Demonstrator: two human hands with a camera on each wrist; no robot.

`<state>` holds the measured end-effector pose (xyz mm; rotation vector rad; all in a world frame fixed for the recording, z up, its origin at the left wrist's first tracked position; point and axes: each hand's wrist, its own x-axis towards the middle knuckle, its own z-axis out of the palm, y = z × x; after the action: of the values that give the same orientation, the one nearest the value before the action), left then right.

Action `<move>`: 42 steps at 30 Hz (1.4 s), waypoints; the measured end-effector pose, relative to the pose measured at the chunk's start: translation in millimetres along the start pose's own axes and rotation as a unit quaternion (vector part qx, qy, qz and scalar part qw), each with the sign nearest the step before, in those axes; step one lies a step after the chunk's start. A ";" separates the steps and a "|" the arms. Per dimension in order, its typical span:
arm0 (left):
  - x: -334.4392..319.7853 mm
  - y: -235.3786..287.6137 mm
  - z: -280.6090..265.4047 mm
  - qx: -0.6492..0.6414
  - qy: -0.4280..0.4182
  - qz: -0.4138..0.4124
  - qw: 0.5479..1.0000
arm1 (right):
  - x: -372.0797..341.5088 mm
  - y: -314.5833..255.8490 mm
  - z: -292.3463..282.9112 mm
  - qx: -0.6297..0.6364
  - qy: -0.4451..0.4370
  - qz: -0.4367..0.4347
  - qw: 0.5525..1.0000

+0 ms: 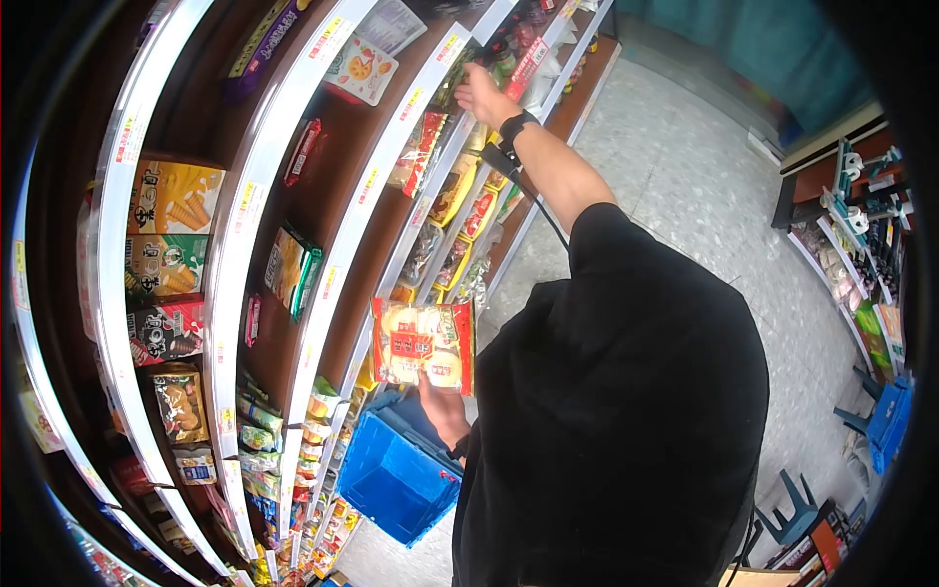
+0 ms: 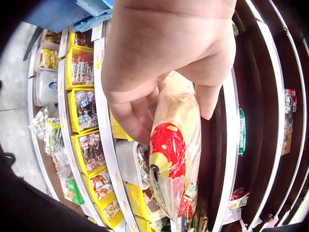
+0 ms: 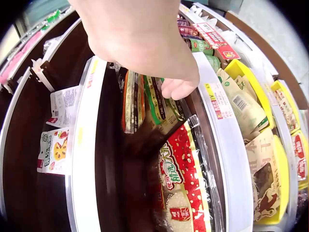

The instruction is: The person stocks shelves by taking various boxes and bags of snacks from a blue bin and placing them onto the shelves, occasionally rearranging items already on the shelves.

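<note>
My left hand grips a clear bag of round pale crackers with red and yellow printing, held in front of the shelves. In the left wrist view the bag is seen edge-on, between the thumb on one side and the fingers on the other. My right hand reaches into a shelf further along. Below it in the right wrist view, one fingertip overlaps upright green, gold and black packets; the other fingers are hidden. A similar red bag lies on that shelf.
An open blue crate stands below my left hand. Yellow bins of small packets line the lower shelves. Snack boxes sit on the shelves to the left. White price rails edge each shelf. Grey floor lies to the right.
</note>
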<state>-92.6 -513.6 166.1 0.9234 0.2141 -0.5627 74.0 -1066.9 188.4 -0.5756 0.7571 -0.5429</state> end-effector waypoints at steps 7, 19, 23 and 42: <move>-7.9 11.2 -2.6 0.017 0.012 0.018 1.000 | -22.5 8.7 6.3 -0.011 -0.055 0.024 0.998; -7.9 14.0 5.0 0.042 0.025 0.049 0.998 | -72.7 10.2 -25.2 0.159 -0.104 0.019 0.982; -3.2 12.0 -4.4 0.037 0.022 0.034 0.998 | -71.6 11.5 -41.3 0.053 -0.103 -0.010 0.993; -4.6 16.3 -0.5 -0.010 0.067 0.055 0.996 | -121.3 12.4 -128.3 0.043 -0.167 0.068 0.983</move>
<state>-87.4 -503.8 179.0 0.9476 0.2885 -0.3971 -93.7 -1016.8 161.8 -0.5134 0.4491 -0.3382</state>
